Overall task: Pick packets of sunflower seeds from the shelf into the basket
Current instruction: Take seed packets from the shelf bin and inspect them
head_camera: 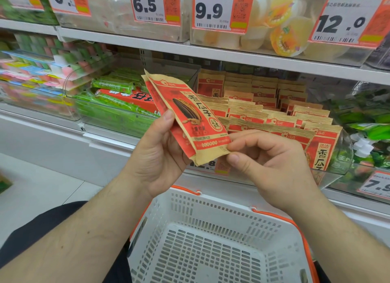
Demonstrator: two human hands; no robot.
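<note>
Shop shelf point(232, 57) tagged 9.9, both hands gripping 香瓜子 seed packets point(190, 118), left hand point(162, 154), right hand point(268, 164)

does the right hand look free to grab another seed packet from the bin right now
Probably not yet. The right hand pinches a corner of the packets that the left hand holds. The bin of seed packets lies open just behind it.

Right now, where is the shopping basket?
The basket sits low in the head view, below both hands and the held packets, in front of the shelf.
</note>
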